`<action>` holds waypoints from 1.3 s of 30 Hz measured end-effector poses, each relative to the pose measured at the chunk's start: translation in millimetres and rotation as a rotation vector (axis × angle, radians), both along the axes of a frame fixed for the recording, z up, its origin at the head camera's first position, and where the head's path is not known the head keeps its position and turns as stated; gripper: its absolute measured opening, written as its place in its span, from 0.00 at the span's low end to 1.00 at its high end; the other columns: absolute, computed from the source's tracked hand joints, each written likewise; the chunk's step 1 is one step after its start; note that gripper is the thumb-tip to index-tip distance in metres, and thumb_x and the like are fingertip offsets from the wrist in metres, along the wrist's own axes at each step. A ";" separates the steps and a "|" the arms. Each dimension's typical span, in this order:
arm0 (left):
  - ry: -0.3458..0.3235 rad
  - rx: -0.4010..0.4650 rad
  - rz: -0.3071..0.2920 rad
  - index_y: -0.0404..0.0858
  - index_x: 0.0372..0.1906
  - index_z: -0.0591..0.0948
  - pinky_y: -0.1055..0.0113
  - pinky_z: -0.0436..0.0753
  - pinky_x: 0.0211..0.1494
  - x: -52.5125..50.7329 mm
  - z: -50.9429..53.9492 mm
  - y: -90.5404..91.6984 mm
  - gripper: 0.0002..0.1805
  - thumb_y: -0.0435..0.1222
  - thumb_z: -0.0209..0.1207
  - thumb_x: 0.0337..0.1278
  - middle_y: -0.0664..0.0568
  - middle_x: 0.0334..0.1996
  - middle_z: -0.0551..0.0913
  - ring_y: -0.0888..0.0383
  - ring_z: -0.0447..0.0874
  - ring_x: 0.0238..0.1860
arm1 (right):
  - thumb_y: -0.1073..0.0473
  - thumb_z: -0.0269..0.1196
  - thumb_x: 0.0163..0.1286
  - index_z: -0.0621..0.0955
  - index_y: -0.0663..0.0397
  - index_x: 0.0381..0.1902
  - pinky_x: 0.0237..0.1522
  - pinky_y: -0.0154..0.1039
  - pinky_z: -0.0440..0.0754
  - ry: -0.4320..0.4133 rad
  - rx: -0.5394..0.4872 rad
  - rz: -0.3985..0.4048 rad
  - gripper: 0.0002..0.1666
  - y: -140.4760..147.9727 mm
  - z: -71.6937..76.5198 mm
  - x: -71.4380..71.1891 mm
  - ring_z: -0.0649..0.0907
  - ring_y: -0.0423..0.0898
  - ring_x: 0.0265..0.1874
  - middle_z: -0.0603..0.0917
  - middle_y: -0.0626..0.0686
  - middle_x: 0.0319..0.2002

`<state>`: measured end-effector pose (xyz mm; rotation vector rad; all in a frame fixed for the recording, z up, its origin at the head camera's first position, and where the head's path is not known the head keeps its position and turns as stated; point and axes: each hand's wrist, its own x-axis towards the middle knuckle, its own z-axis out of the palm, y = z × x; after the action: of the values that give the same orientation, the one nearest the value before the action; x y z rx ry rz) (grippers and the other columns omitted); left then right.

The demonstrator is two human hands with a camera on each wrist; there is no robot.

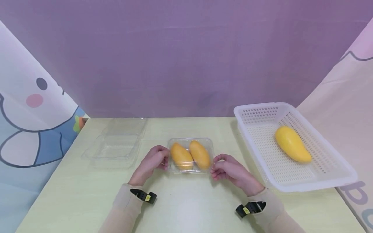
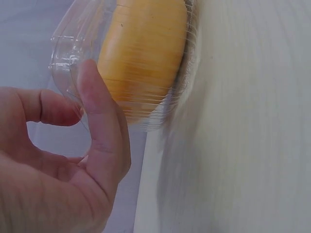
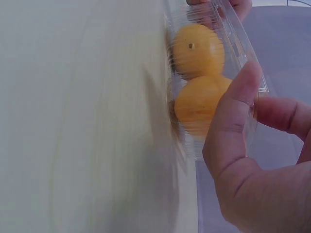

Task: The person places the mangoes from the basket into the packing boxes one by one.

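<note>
A clear plastic clamshell box [image 1: 190, 169] lies on the table in the middle of the head view, with its lid down over two mangoes. Inside, the left mango [image 1: 181, 156] and the right mango [image 1: 200, 154] lie side by side, both slanted. My left hand [image 1: 153, 160] pinches the box's left edge between thumb and finger; in the left wrist view a mango [image 2: 146, 53] shows through the ribbed wall. At the opposite edge, my right hand [image 1: 233, 171] pinches the rim, its thumb [image 3: 233, 111] against the near side.
An open clear plastic box [image 1: 116, 150] stands at the back left of the table [image 1: 186, 207]. On the right is a white perforated basket [image 1: 317, 186] holding a single yellow mango [image 1: 292, 144]. A purple cloth wall [image 1: 186, 64] rises behind the table.
</note>
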<state>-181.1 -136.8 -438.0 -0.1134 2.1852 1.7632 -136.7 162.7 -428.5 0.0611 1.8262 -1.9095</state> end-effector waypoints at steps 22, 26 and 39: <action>0.000 0.036 -0.008 0.28 0.59 0.69 0.63 0.86 0.32 2.4 3.1 2.8 0.24 0.27 0.49 0.54 0.39 0.30 0.79 0.54 0.80 0.25 | 0.73 0.55 0.67 0.67 0.78 0.53 0.37 0.38 0.87 0.011 -0.031 -0.208 0.18 -14.4 -3.0 -14.5 0.85 0.47 0.29 0.84 0.58 0.31; 0.006 0.048 -0.027 0.27 0.60 0.68 0.62 0.87 0.34 2.9 3.4 3.7 0.26 0.26 0.51 0.53 0.38 0.33 0.78 0.53 0.81 0.26 | 0.73 0.54 0.67 0.69 0.78 0.51 0.37 0.38 0.88 0.013 -0.026 -0.218 0.16 -13.6 -3.3 -16.2 0.86 0.47 0.29 0.84 0.58 0.31; 0.032 0.060 -0.029 0.26 0.60 0.67 0.65 0.84 0.35 4.3 3.1 7.2 0.27 0.25 0.52 0.52 0.43 0.33 0.76 0.52 0.80 0.29 | 0.73 0.55 0.67 0.69 0.77 0.51 0.38 0.39 0.88 0.019 -0.010 -0.203 0.17 -12.5 -0.1 -15.3 0.85 0.47 0.30 0.84 0.60 0.33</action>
<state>-176.8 -129.5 -434.8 -0.0398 2.1425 1.8247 -152.0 150.2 -428.6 0.2339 1.8846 -2.0622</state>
